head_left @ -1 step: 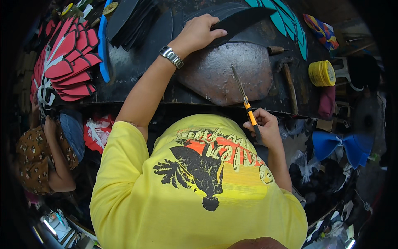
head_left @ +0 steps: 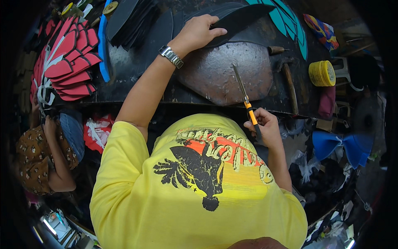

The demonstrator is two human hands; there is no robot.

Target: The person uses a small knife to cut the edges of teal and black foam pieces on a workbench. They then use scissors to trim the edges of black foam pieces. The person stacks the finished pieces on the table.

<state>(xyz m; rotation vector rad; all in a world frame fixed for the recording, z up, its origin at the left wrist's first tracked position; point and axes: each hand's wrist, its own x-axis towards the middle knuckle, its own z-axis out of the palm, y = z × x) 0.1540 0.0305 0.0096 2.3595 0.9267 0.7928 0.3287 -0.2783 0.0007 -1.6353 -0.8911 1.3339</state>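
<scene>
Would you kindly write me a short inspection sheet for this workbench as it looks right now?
Surface: dark, worn workbench with a rounded grey stone slab near its front edge.
Job's things: black sole-shaped sheet under the left hand; utility knife with an orange and black handle, blade lying on the slab.
Clutter: red cut-out pieces, stack of black soles, teal pieces, hammer, yellow tape roll.
Grippers: left hand presses the sheet; right hand grips the knife handle.
Cables: nothing seen.
Surroundings: another person sits at left; blue pieces and scraps at right.
</scene>
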